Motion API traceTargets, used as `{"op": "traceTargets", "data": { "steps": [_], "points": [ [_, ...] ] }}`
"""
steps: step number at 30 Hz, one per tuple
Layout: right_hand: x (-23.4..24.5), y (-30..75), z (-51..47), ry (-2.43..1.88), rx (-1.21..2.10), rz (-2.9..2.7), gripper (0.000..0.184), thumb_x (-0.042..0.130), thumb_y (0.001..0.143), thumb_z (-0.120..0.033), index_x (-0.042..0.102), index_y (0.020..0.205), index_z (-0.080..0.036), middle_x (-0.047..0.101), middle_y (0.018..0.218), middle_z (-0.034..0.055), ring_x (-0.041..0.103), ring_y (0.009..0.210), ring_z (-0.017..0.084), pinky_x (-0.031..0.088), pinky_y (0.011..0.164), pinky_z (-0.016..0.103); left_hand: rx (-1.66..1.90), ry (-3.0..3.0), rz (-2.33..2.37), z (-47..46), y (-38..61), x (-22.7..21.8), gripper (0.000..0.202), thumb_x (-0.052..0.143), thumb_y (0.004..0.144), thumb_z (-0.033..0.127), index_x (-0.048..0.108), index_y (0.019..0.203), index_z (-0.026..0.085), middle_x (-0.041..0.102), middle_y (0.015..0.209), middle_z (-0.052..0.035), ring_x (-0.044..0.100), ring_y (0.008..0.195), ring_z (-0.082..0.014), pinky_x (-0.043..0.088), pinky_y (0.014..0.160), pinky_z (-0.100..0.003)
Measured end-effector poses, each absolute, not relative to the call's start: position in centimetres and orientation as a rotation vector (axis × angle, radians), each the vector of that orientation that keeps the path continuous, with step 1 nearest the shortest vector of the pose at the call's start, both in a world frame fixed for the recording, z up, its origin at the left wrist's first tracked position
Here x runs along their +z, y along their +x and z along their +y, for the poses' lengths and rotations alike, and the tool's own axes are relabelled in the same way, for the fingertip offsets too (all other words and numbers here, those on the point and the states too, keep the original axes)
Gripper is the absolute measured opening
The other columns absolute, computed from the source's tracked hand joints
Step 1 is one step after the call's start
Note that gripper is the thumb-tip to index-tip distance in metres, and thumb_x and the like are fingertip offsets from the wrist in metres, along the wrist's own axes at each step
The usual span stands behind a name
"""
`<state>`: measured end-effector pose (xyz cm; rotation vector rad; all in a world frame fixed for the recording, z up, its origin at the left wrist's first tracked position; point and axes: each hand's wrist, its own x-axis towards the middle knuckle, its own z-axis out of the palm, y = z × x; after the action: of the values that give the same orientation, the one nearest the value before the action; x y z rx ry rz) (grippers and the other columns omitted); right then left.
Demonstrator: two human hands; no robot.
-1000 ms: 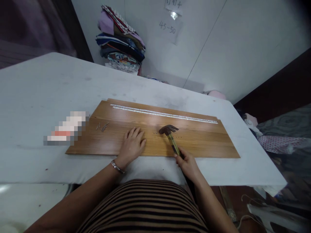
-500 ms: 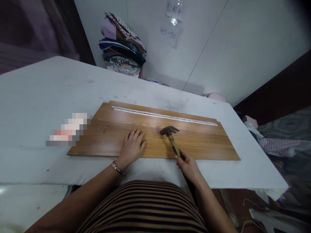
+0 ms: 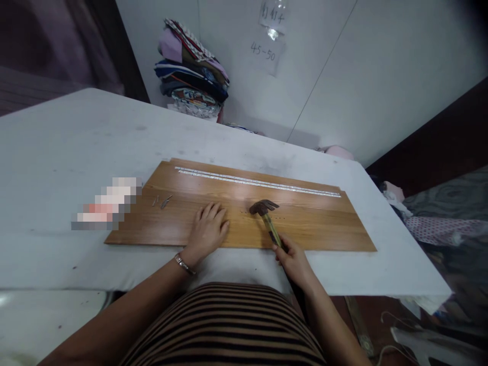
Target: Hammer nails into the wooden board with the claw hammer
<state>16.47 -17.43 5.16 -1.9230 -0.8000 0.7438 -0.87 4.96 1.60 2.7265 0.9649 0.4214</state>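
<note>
A long wooden board [image 3: 312, 223] lies on the white table [image 3: 76, 152]. My left hand [image 3: 208, 231] rests flat on the board near its front edge, fingers stretched out. My right hand [image 3: 293, 259] grips the handle of a claw hammer [image 3: 264, 208], whose dark head hovers over a row of small nail marks in the middle of the board. A thin pale strip [image 3: 259, 182] runs along the board's far edge. A few loose nails [image 3: 162, 202] lie on the board's left end.
A blurred-out pale and red object [image 3: 107, 203] sits on the table left of the board. Folded fabrics [image 3: 192, 71] are stacked against the wall at the back. Cloth and clutter [image 3: 438, 223] lie beyond the table's right edge.
The hammer head has shifted only slightly above the board. My left hand has stayed flat in place. The view has shifted a little.
</note>
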Motion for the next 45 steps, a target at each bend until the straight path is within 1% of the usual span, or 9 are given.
{"op": "traceTargets", "data": {
  "steps": [8, 12, 16, 21, 29, 32, 36, 41, 45],
  "points": [
    [6.0, 16.7, -17.4, -1.900, 0.733, -0.816, 0.054, 0.063, 0.085, -0.044, 0.071, 0.131, -0.016, 0.065, 0.078, 0.0012, 0.052, 0.060, 0.015, 0.047, 0.055, 0.027, 0.427, 2.716, 0.945, 5.0, -0.9, 1.6, 0.045, 0.041, 0.100, 0.036, 0.066, 0.134, 0.019, 0.057, 0.151, -0.0147, 0.045, 0.145, -0.0338, 0.035, 0.122, -0.057],
    [5.9, 16.6, -17.4, -1.909, 0.736, -0.832, 0.051, 0.062, 0.086, -0.043, 0.072, 0.128, -0.016, 0.065, 0.077, 0.0014, 0.053, 0.061, 0.015, 0.047, 0.055, 0.027, 0.421, 2.730, 0.946, 5.0, -1.0, 1.6, 0.045, 0.042, 0.100, 0.036, 0.065, 0.135, 0.019, 0.057, 0.151, -0.0146, 0.046, 0.145, -0.0332, 0.036, 0.122, -0.056],
    [5.3, 16.5, -17.4, -1.923, 0.744, -0.818, 0.051, 0.062, 0.084, -0.043, 0.072, 0.126, -0.016, 0.066, 0.078, 0.0017, 0.052, 0.061, 0.015, 0.047, 0.055, 0.027, 0.411, 2.729, 0.952, 5.0, -0.9, 1.7, 0.046, 0.041, 0.101, 0.037, 0.065, 0.135, 0.018, 0.057, 0.152, -0.0145, 0.045, 0.146, -0.0334, 0.035, 0.122, -0.056],
    [4.9, 16.4, -17.4, -1.921, 0.732, -0.814, 0.052, 0.062, 0.083, -0.044, 0.072, 0.128, -0.019, 0.068, 0.080, 0.0018, 0.054, 0.063, 0.016, 0.046, 0.055, 0.027, 0.376, 2.734, 0.960, 5.0, -0.9, 1.9, 0.046, 0.041, 0.101, 0.036, 0.065, 0.136, 0.018, 0.057, 0.152, -0.0146, 0.045, 0.146, -0.0339, 0.036, 0.122, -0.056],
    [5.6, 16.6, -17.5, -1.941, 0.736, -0.798, 0.057, 0.061, 0.084, -0.045, 0.069, 0.133, -0.015, 0.066, 0.079, 0.0013, 0.053, 0.062, 0.015, 0.047, 0.057, 0.028, 0.365, 2.732, 0.971, 5.0, -0.9, 1.6, 0.047, 0.042, 0.101, 0.037, 0.064, 0.137, 0.016, 0.055, 0.154, -0.0144, 0.044, 0.148, -0.0340, 0.034, 0.123, -0.057],
    [5.7, 16.6, -17.4, -1.934, 0.743, -0.806, 0.057, 0.061, 0.084, -0.045, 0.070, 0.131, -0.015, 0.065, 0.079, 0.0017, 0.052, 0.061, 0.015, 0.047, 0.057, 0.028, 0.349, 2.736, 0.978, 5.0, -0.9, 1.5, 0.048, 0.041, 0.102, 0.037, 0.064, 0.138, 0.016, 0.055, 0.154, -0.0134, 0.043, 0.148, -0.0337, 0.034, 0.124, -0.056],
    [5.5, 16.5, -17.4, -1.926, 0.743, -0.800, 0.055, 0.060, 0.083, -0.045, 0.071, 0.129, -0.015, 0.066, 0.081, 0.0025, 0.051, 0.061, 0.015, 0.046, 0.055, 0.027, 0.348, 2.735, 0.976, 5.0, -0.9, 1.7, 0.047, 0.041, 0.102, 0.036, 0.064, 0.138, 0.016, 0.055, 0.154, -0.0131, 0.043, 0.148, -0.0333, 0.033, 0.124, -0.056],
    [5.1, 16.5, -17.4, -1.925, 0.753, -0.815, 0.058, 0.059, 0.084, -0.044, 0.070, 0.132, -0.013, 0.069, 0.085, 0.0040, 0.052, 0.062, 0.015, 0.046, 0.055, 0.027, 0.353, 2.722, 0.973, 5.0, -0.9, 1.9, 0.047, 0.043, 0.101, 0.036, 0.064, 0.138, 0.016, 0.056, 0.153, -0.0141, 0.044, 0.147, -0.0341, 0.035, 0.123, -0.057],
    [4.9, 16.5, -17.4, -1.925, 0.748, -0.838, 0.054, 0.058, 0.084, -0.043, 0.073, 0.128, -0.014, 0.071, 0.087, 0.0046, 0.054, 0.064, 0.016, 0.046, 0.055, 0.026, 0.354, 2.728, 0.975, 4.9, -0.9, 1.7, 0.047, 0.042, 0.101, 0.036, 0.064, 0.139, 0.016, 0.056, 0.153, -0.0142, 0.044, 0.147, -0.0339, 0.034, 0.124, -0.057]
  ]
}}
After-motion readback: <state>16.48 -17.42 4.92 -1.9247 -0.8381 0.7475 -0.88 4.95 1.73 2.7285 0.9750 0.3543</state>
